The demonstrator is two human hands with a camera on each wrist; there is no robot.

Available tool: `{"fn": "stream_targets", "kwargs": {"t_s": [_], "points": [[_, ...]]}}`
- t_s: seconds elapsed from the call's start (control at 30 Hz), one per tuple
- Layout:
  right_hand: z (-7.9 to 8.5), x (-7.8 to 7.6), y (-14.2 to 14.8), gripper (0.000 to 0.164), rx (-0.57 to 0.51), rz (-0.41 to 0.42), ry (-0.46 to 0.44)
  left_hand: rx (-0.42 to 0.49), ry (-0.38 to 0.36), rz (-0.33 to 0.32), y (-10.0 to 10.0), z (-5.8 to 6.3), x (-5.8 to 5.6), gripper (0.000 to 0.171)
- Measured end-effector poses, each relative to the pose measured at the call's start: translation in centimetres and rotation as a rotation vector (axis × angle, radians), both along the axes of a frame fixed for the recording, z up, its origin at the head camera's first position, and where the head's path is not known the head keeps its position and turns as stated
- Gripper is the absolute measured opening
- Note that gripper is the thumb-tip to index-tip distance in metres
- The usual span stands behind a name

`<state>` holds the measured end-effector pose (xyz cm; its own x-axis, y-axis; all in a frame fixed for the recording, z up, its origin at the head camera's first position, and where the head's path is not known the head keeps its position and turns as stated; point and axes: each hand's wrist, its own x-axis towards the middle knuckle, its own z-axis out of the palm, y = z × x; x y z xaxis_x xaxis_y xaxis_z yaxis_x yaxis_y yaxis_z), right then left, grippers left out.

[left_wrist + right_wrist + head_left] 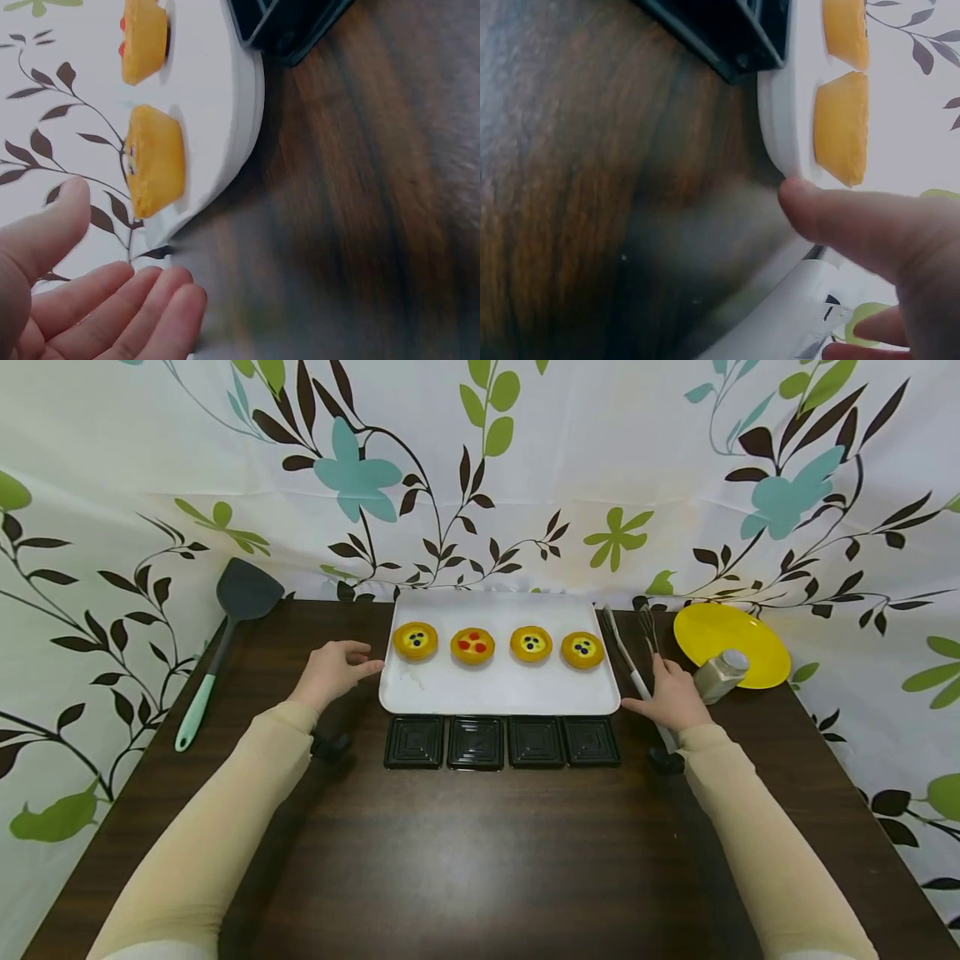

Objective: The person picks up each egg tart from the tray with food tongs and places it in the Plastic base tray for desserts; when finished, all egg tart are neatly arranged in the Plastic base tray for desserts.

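Observation:
A white tray (pixel 498 685) carries a row of several egg tarts: one tart (pixel 472 646) with red pieces on top, the others, such as the left-end tart (pixel 416 641), with dark berries. My left hand (pixel 335 674) is beside the tray's left edge, fingers loosely extended and holding nothing. In the left wrist view its thumb and fingers spread apart near the tray's corner. At the tray's front right corner is the thumb of my right hand (pixel 670 697). That hand's other fingers reach forward over a white-handled utensil (pixel 628 662), close to a whisk (pixel 648 625).
Black square plastic containers (pixel 476 743) line up along the tray's front edge. A dark turner with a mint handle (pixel 198 710) lies at the left. At the right, a seasoning jar (pixel 722 677) stands before a yellow plate (pixel 757 647). A patterned cloth (pixel 525 485) hangs behind the table.

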<state>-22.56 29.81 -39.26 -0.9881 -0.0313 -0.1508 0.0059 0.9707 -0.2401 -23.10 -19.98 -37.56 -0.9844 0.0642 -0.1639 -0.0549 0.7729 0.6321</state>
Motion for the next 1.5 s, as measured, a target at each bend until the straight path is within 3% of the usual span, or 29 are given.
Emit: {"fn": "stream_targets", "kwargs": {"t_s": [0.27, 0.5, 0.9, 1.23, 1.5], "points": [[-0.4, -0.6, 0.3, 0.099, -0.012, -0.034, 0.049, 0.196, -0.129, 0.114, 0.4, -1.5, -1.8, 0.043], [-0.1, -1.0, 0.7, 0.09, -0.07, -0.054, -0.008, 0.335, -0.234, 0.197, 0.8, -2.9, -3.3, 0.041], [-0.3, -1.7, 0.3, 0.088, -0.071, -0.115, -0.072, 0.388, -0.254, 0.251, 1.1, -3.1, -3.5, 0.04], [-0.6, -2.3, 0.0, 0.087, -0.052, -0.14, -0.043, 0.34, -0.264, 0.261, 1.3, -3.1, -3.8, 0.04], [-0.7, -1.7, 0.3, 0.079, -0.145, -0.178, 0.024, 0.328, -0.247, 0.268, 1.5, -2.9, -3.6, 0.04]]}}
